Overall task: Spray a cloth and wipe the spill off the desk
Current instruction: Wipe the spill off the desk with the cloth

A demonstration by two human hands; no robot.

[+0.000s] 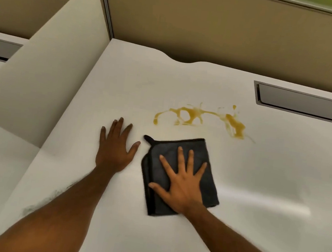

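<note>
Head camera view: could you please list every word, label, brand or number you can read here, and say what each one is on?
None: no readable text anywhere in this view.
The dark cloth under the right hand shows no label or print.
The desk, the spill and the partition panels carry no lettering.

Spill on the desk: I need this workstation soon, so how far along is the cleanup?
Done: nothing clearly; no spray bottle shows. In hand: the right hand presses flat on the folded dark cloth, the left hand rests on the desk. Left: the yellow spill lies unwiped beyond the cloth.
</note>
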